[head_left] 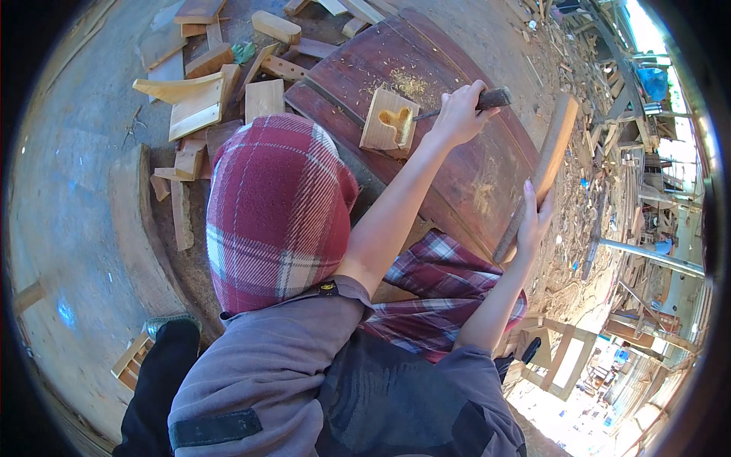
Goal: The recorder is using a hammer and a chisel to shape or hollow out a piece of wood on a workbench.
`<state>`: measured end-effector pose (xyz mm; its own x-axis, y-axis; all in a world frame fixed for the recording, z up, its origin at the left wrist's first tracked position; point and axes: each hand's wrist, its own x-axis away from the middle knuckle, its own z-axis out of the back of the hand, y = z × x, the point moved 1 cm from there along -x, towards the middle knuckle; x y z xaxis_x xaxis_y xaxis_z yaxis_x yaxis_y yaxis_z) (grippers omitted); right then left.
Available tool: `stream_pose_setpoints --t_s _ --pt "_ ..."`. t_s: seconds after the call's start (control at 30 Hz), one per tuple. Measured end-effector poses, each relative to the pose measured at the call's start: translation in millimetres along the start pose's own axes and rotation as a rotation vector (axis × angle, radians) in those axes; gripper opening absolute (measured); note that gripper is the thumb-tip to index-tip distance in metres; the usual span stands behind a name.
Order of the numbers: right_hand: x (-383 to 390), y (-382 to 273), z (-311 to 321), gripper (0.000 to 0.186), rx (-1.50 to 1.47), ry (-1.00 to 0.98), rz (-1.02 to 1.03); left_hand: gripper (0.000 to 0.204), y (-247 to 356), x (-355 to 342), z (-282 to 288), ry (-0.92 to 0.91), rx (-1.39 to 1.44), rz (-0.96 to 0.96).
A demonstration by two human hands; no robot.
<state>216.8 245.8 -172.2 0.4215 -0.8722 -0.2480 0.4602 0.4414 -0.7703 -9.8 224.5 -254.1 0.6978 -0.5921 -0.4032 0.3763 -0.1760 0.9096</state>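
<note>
My left hand is wrapped round the dark handle of a chisel; its thin blade points left to a pale wooden block with an irregular hollow cut in its top. The block lies on a reddish-brown plank board, with wood shavings scattered just behind it. My right hand grips a long wooden bar, tilted upward along the board's right side.
Several wood offcuts lie at the upper left, beside a long curved timber. My knees are in red plaid cloth. Scrap wood covers the ground on the right. A wooden frame stands at the lower right.
</note>
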Motion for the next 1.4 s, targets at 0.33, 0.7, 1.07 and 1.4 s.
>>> stream_pose_setpoints --t_s 0.33,0.7,1.07,1.4 --pt "12.5 -19.1 -22.1 0.039 -0.151 0.044 -0.107 0.034 4.0 -2.9 -4.9 -0.135 0.035 0.045" --pt "12.4 -14.9 -30.2 0.046 -0.199 0.104 -0.177 0.033 8.5 -1.5 -12.3 -0.234 -0.005 0.055" --pt "8.2 -3.6 -40.2 0.041 0.034 -0.066 -0.127 0.036 -0.2 0.0 -25.4 -0.212 -0.07 0.054" --pt "10.3 -5.8 -44.4 0.042 -0.017 0.073 -0.009 0.038 -2.3 4.7 -30.4 -0.17 -0.146 0.023"
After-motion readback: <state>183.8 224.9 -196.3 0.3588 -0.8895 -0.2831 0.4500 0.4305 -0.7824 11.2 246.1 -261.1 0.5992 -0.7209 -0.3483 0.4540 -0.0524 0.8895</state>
